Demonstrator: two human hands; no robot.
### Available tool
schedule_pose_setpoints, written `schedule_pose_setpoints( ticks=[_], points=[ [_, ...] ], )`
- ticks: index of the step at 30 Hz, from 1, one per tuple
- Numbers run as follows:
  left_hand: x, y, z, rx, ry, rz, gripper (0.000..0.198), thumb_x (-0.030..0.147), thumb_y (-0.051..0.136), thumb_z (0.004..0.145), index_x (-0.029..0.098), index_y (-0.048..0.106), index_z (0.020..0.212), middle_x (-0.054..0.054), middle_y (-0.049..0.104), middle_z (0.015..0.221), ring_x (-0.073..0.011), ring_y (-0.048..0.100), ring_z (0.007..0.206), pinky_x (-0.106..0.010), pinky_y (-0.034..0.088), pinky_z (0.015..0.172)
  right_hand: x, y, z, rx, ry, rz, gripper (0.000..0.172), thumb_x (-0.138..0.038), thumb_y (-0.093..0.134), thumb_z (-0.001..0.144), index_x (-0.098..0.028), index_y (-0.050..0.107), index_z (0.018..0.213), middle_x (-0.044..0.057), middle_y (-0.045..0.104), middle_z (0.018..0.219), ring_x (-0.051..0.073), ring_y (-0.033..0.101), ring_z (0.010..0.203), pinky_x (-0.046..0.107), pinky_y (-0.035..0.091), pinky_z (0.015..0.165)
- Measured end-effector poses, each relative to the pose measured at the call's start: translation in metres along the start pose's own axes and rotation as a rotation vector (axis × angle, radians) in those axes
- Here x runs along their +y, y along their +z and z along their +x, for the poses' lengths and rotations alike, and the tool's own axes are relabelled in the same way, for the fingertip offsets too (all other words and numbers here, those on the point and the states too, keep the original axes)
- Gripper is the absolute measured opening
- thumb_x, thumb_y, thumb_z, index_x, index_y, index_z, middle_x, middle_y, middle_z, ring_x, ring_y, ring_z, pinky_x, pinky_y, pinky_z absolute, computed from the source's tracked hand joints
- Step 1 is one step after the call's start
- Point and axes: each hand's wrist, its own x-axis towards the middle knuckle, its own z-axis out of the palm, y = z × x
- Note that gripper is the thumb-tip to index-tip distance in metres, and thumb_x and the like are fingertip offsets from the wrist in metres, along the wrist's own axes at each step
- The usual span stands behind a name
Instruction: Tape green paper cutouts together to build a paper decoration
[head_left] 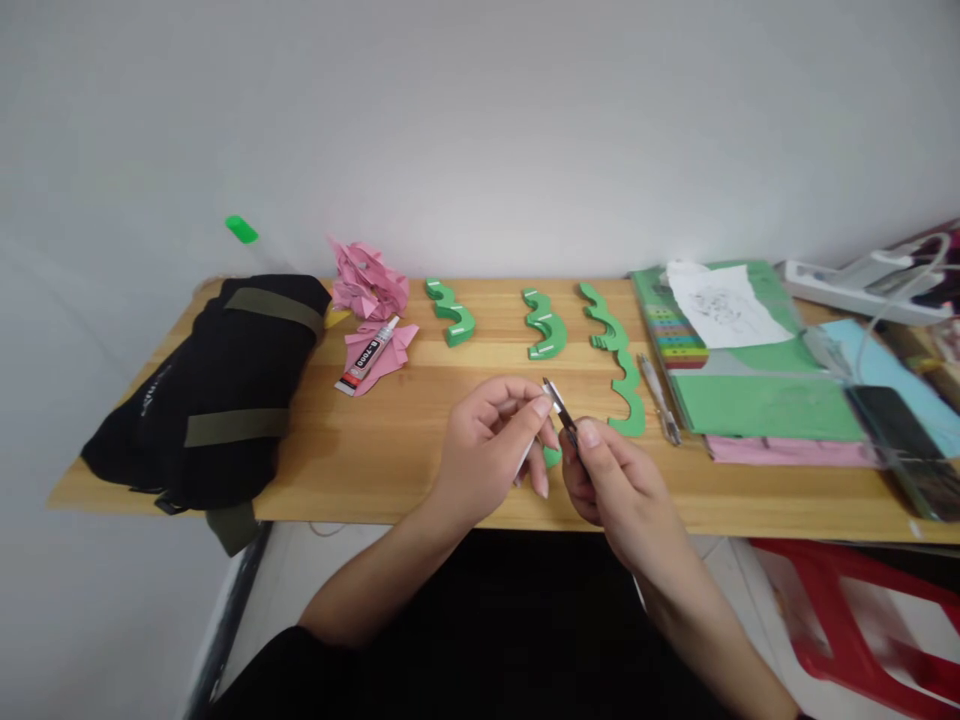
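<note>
My right hand (pixel 619 475) is closed around a slim black pointed tool (pixel 568 420), its tip angled up and to the left; its exact kind is unclear. Close by, my left hand (pixel 491 445) pinches a small white strip (pixel 553 392) at that tip. Under the left fingers a bit of a green piece (pixel 552 457) shows, mostly hidden. Beyond the hands lie wavy green pieces: one at left (pixel 451 315), a middle one (pixel 545 325) with white strips on its edge, and a longer group (pixel 626 385) at right.
Left on the wooden table (pixel 360 460) are a black bag (pixel 217 390), crumpled pink paper (pixel 369 283) and a glue tube (pixel 367 357). At right lie a pen (pixel 660 400), green folder (pixel 757 400), drawing (pixel 727 305), phone (pixel 904 450) and power strip (pixel 862 290). A red stool (pixel 832 625) stands below.
</note>
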Motion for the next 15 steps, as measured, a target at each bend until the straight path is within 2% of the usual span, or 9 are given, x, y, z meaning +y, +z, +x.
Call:
schedule_pose_setpoints(
  ticks=[5, 10, 13, 15],
  points=[
    [-0.003, -0.005, 0.002, -0.067, 0.006, -0.02, 0.021, 0.034, 0.067, 0.082, 0.017, 0.055, 0.079, 0.007, 0.06, 0.057, -0.0046, 0.051, 0.03, -0.013, 0.03, 0.029, -0.002, 0.001, -0.001, 0.008, 0.012, -0.004, 0.048, -0.062, 0.054, 0.088, -0.02, 0.043, 0.066, -0.009, 0.027, 0.053, 0.004, 0.019, 0.042, 0.017, 0.014, 0.037],
    [-0.004, -0.011, -0.001, -0.127, 0.055, -0.021, 0.024, 0.04, 0.064, 0.085, 0.018, 0.054, 0.083, 0.008, 0.057, 0.057, -0.0037, 0.046, 0.028, -0.014, 0.027, 0.029, 0.0, 0.0, 0.001, 0.022, 0.011, 0.027, 0.047, -0.065, 0.05, 0.088, -0.021, 0.046, 0.073, -0.009, 0.024, 0.054, 0.005, 0.016, 0.043, 0.018, 0.013, 0.037],
    [-0.006, -0.024, -0.003, -0.134, 0.126, 0.152, 0.02, 0.038, 0.058, 0.09, 0.019, 0.053, 0.086, 0.007, 0.056, 0.059, -0.0042, 0.046, 0.031, -0.015, 0.03, 0.031, 0.004, -0.005, 0.002, 0.061, -0.01, -0.03, 0.046, -0.066, 0.047, 0.089, -0.022, 0.046, 0.075, -0.009, 0.024, 0.054, 0.006, 0.018, 0.044, 0.019, 0.014, 0.038],
    [-0.008, -0.038, -0.002, -0.108, 0.252, 0.43, 0.016, 0.034, 0.052, 0.093, 0.02, 0.053, 0.087, 0.006, 0.056, 0.062, -0.0054, 0.05, 0.038, -0.017, 0.036, 0.037, 0.006, -0.01, 0.002, 0.09, -0.046, -0.128, 0.045, -0.064, 0.044, 0.092, -0.022, 0.048, 0.076, -0.008, 0.027, 0.055, 0.008, 0.023, 0.045, 0.021, 0.018, 0.039]
  ],
)
